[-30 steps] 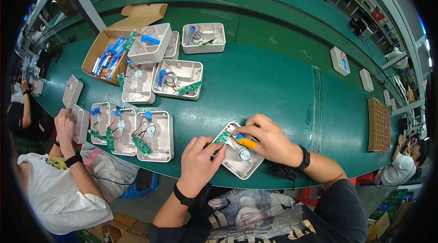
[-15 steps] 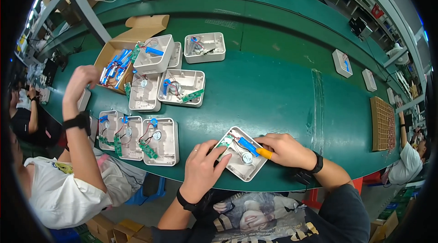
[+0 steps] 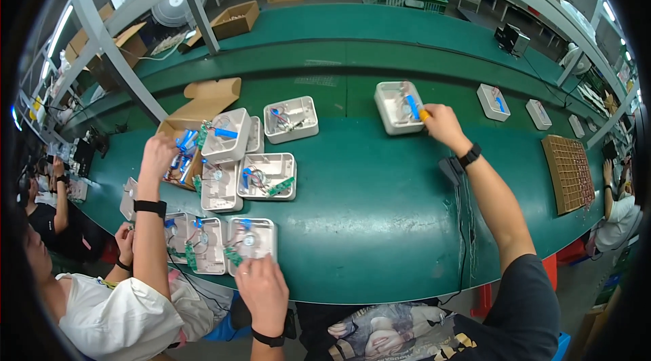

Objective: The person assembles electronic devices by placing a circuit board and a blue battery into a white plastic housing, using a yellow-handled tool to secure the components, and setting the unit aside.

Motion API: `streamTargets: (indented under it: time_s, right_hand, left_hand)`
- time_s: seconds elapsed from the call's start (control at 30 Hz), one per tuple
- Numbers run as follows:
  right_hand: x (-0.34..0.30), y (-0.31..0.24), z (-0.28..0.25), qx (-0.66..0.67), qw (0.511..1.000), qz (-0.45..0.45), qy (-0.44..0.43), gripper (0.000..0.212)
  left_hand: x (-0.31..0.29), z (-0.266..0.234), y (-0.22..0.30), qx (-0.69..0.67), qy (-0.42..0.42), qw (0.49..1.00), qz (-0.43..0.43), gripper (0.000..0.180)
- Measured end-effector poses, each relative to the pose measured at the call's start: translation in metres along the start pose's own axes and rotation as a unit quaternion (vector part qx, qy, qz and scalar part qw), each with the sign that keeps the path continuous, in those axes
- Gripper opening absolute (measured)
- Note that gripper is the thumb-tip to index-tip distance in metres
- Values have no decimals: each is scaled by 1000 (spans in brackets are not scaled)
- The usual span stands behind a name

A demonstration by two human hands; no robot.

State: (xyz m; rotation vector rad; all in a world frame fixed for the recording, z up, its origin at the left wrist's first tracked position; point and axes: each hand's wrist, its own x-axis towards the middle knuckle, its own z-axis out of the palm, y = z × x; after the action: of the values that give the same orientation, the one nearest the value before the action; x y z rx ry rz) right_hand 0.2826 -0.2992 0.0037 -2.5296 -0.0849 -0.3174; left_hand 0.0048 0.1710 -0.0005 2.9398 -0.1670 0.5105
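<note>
A white plastic housing (image 3: 384,121) with a blue wrapped battery (image 3: 412,107) and thin wires in it is at the far side of the green table. My right hand (image 3: 444,125), a yellow cot on one finger, grips its right wall with the arm stretched out. Near the front edge, my left hand (image 3: 264,288) has its fingers closed over the near rim of another white housing (image 3: 271,233). That one holds a round speaker (image 3: 249,240), a blue part and a green circuit board (image 3: 232,255). The fingers hide part of its near end.
More white housings (image 3: 290,118) with wired parts stand at the left, some stacked. Beside them a cardboard box (image 3: 198,111) holds blue batteries, with a co-worker's hand (image 3: 160,155) at it. Several housings (image 3: 493,102) and a gridded brown tray (image 3: 560,178) lie to the right.
My right hand has carried its housing from in front of me to the far side of the table. My left hand has left that housing and moved left to another. The view has tilted up.
</note>
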Motion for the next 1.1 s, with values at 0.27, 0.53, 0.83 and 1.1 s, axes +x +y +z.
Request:
streamTargets:
  time_s: [0.27,0.53,0.83,1.1]
  right_hand:
    - [67,96,8,-80,985,150,17,26]
    - [-78,-96,11,117,934,-294,-163,33]
    - [-147,-159,89,247,874,-344,-239,32]
    - [-123,-127,59,289,893,-193,-286,34]
  left_hand:
    - [4,10,16,-203,-49,962,174,31]
    - [33,9,21,-237,66,967,62,30]
    - [49,49,15,-218,-4,976,-22,14]
    - [68,55,6,-320,-110,941,10,26]
